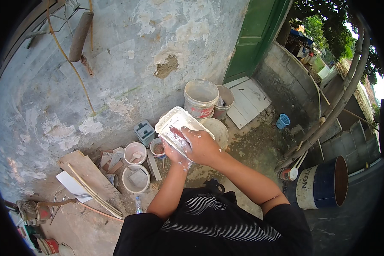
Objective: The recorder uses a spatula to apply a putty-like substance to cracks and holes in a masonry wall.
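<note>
A white rectangular tub [165, 121], smeared with white paste, is held up in front of me, tilted. My left hand [175, 152] grips it from below at the near side, fingers mostly hidden. My right hand [202, 147] curls over the tub's near right rim, thumb reaching inward. White paste spots both hands. Beside the right fingers, a dark reddish shape [178, 135] shows inside the tub; I cannot tell whether it is a tool or fingers. What the right hand closes on is hidden.
Large buckets [200, 96] stand against the peeling wall [115, 47]. Smaller buckets [135, 178], a grey-blue box [144, 131] and boards [87, 175] lie to the left. A blue basket [282, 121], a drum [320, 183] and leaning poles [324, 123] are at right.
</note>
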`<action>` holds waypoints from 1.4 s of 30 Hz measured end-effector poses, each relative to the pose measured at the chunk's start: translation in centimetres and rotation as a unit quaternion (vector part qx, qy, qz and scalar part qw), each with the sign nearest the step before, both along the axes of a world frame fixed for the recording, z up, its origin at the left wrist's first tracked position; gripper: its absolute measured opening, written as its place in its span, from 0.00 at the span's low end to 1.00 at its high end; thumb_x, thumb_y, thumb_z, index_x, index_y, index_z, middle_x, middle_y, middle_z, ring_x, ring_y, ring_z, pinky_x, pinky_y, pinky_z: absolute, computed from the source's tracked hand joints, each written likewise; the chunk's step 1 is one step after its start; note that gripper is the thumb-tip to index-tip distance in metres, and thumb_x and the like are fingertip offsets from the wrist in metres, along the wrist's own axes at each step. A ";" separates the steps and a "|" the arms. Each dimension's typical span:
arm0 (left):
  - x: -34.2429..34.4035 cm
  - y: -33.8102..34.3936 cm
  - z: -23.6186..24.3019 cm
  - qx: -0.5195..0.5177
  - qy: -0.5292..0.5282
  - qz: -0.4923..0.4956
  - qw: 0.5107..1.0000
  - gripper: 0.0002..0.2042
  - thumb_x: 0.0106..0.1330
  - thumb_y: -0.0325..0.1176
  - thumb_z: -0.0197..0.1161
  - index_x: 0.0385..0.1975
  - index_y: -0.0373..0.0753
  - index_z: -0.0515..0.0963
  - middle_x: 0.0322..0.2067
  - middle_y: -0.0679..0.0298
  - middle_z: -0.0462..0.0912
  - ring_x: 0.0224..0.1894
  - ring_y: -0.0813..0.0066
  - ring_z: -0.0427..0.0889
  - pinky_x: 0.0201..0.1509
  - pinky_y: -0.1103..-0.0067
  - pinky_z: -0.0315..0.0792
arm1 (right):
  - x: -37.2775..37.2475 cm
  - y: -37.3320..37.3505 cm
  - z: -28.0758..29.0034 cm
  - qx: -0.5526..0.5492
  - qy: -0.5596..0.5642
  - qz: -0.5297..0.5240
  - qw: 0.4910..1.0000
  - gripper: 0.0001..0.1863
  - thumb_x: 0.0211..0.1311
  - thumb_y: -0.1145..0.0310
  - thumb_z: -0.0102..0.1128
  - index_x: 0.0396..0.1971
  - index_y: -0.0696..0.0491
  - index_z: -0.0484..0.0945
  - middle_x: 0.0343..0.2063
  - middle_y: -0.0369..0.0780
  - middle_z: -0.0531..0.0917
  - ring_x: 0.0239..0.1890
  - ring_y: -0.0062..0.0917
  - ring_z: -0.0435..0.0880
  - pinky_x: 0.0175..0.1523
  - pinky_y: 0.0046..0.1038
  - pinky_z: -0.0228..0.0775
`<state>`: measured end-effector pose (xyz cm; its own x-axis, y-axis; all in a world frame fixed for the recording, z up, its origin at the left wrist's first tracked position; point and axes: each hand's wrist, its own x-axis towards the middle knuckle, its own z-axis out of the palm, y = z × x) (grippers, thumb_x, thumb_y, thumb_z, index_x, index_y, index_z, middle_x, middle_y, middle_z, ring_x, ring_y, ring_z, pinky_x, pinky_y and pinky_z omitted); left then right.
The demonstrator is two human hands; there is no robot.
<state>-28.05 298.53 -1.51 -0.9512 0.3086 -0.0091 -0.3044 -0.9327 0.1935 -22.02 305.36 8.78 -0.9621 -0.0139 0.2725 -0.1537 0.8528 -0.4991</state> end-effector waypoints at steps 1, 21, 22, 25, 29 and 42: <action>0.0 -0.1 -0.1 -0.001 0.000 0.000 1.000 0.29 0.67 0.55 0.36 0.61 0.42 0.61 0.59 0.59 0.66 0.60 0.59 0.66 0.64 0.64 0.58 | -0.2 0.2 -0.2 -0.001 0.000 0.000 1.000 0.22 0.47 0.73 0.56 0.45 0.63 0.70 0.28 0.53 0.79 0.32 0.47 0.79 0.39 0.40 0.71; -0.9 -1.0 -1.5 0.073 0.028 -0.034 0.996 0.26 0.68 0.52 0.36 0.58 0.42 0.64 0.55 0.59 0.70 0.56 0.60 0.70 0.60 0.65 0.63 | -1.3 -0.4 -1.0 0.023 0.017 0.020 0.999 0.25 0.47 0.71 0.56 0.49 0.56 0.70 0.31 0.51 0.80 0.31 0.45 0.80 0.37 0.39 0.73; -0.9 -1.0 -1.2 0.087 0.034 -0.045 0.995 0.27 0.67 0.53 0.36 0.59 0.42 0.64 0.56 0.59 0.69 0.57 0.60 0.69 0.61 0.65 0.62 | -1.5 -0.1 -1.4 0.041 0.023 0.005 0.999 0.25 0.47 0.72 0.56 0.50 0.55 0.71 0.32 0.51 0.80 0.31 0.44 0.80 0.37 0.39 0.73; -1.0 -1.0 -1.0 0.081 0.010 -0.039 0.996 0.28 0.67 0.54 0.35 0.60 0.42 0.63 0.57 0.59 0.68 0.58 0.59 0.68 0.62 0.64 0.60 | -2.2 1.0 -1.3 0.046 0.025 -0.004 0.999 0.26 0.45 0.74 0.55 0.50 0.54 0.71 0.33 0.50 0.80 0.31 0.45 0.80 0.37 0.39 0.73; -1.1 -1.1 -1.1 0.073 0.025 -0.026 0.997 0.29 0.66 0.55 0.35 0.60 0.41 0.62 0.57 0.59 0.68 0.59 0.58 0.67 0.63 0.64 0.60 | -2.2 1.9 1.1 -0.001 0.036 0.004 0.999 0.25 0.44 0.76 0.56 0.49 0.55 0.71 0.32 0.51 0.80 0.32 0.47 0.79 0.38 0.39 0.72; -0.8 -1.3 -1.3 0.073 0.018 -0.046 0.996 0.29 0.65 0.53 0.36 0.61 0.41 0.61 0.58 0.57 0.66 0.60 0.58 0.66 0.63 0.64 0.60 | -2.1 1.5 -0.4 0.026 0.022 0.023 0.999 0.24 0.48 0.74 0.55 0.50 0.54 0.70 0.31 0.50 0.80 0.32 0.45 0.80 0.37 0.39 0.72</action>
<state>-28.89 297.27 -2.80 -0.9178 0.3895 0.0763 -0.3846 -0.9203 0.0712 -24.14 306.85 8.35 -0.9472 -0.0730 0.3123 -0.2143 0.8684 -0.4471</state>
